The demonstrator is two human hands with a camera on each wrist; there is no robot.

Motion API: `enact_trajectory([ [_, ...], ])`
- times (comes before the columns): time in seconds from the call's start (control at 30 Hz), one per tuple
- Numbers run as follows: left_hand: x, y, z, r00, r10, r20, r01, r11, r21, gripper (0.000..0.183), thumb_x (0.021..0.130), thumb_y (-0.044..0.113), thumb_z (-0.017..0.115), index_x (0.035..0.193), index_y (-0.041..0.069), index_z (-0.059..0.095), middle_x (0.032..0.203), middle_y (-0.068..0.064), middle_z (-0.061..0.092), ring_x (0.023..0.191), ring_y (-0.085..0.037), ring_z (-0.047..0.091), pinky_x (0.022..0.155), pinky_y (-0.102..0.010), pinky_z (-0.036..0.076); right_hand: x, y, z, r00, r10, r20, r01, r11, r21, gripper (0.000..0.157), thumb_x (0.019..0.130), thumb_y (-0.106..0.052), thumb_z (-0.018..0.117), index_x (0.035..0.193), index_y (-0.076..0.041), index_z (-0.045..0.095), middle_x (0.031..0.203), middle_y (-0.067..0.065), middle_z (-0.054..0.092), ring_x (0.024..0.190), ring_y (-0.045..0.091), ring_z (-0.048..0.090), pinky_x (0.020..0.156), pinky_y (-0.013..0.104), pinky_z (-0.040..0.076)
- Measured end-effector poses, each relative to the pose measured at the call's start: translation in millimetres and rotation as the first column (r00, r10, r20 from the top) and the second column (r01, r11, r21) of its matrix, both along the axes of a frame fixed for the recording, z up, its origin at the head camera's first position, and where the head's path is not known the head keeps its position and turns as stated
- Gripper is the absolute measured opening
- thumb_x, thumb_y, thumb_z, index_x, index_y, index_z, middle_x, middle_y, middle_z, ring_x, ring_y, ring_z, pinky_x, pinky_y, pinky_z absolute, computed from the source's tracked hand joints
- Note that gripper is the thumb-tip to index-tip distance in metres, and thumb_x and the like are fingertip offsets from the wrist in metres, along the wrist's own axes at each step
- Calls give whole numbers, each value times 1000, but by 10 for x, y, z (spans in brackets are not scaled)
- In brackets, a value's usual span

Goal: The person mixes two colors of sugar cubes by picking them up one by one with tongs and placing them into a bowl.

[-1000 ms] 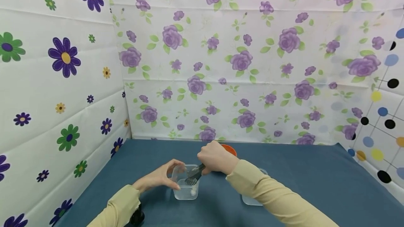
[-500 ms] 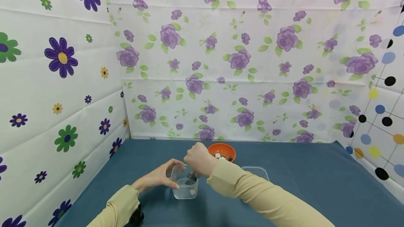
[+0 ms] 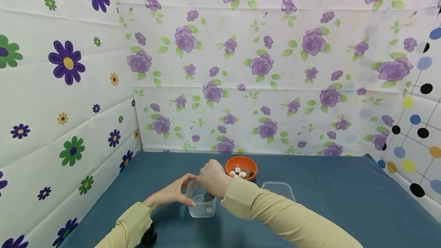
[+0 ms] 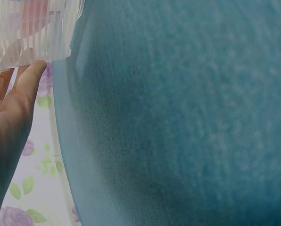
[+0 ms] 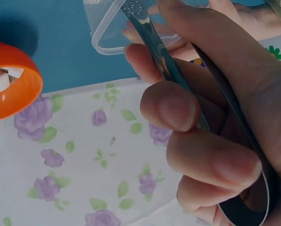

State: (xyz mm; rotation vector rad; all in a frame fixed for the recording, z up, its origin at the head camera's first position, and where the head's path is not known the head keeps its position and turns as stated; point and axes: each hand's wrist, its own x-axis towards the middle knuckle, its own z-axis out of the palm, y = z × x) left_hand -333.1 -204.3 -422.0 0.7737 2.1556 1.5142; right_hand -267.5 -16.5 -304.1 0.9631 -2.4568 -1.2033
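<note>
With thumb and fingers spread round its side, my left hand grips a clear plastic container on the table. In the left wrist view, the fingertips lie against the ribbed wall of that container. My right hand holds metal tongs, its fingers wrapped over the arms. The perforated tip of the tongs reaches down into the container, partly hidden behind the hand in the head view. A small white piece shows at the container's front right corner inside.
An orange bowl holding white cubes and dark pieces stands behind my right hand. Right of it is a second clear container, partly covered by the right sleeve. A black object lies by the left sleeve. Patterned cloth walls surround the blue table.
My right hand has moved left and down with the tongs, bringing them deeper into the container. The orange bowl has come into fuller view. My left hand keeps its grip.
</note>
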Motion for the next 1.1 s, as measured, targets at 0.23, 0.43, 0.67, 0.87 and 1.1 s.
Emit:
enact_trajectory([
  [0.23,-2,-3,15,1000,-10,-2,10,1000,7,64,80,9,70,133,9,34,137,-12,28,128,-35,20,92,-48,33,-50,46,-5,1000,22,22,-22,1000,19,36,82,-41,64,115,-50,56,58,-11,53,44,6,42,43,18,38],
  [0.43,1,2,19,999,-40,-10,40,999,27,63,81,9,68,133,5,33,134,-13,33,127,-32,23,92,-48,32,-130,138,-21,997,75,29,-72,993,-95,19,73,-49,70,82,-32,70,59,-10,54,47,6,46,44,20,40],
  [0.67,2,13,18,998,-39,-40,39,999,11,64,80,10,70,133,4,34,128,-12,39,125,-30,27,93,-51,28,-275,371,-31,984,167,58,-144,949,-282,32,66,-54,74,60,-24,61,52,-9,48,45,9,46,44,22,40],
  [0.87,9,20,22,999,-25,-42,25,1000,-3,64,79,12,70,132,5,35,127,-11,39,126,-30,26,93,-51,28,-403,611,-90,956,259,136,-165,862,-479,37,67,-48,75,49,-24,54,46,-12,40,40,7,38,40,22,33],
  [1.1,4,34,17,999,-27,-43,27,1000,7,65,79,12,71,132,3,34,130,-11,36,126,-32,25,93,-51,30,-426,839,-164,922,357,150,-205,779,-593,28,73,-45,71,54,-27,61,48,-14,39,39,4,36,37,20,28],
])
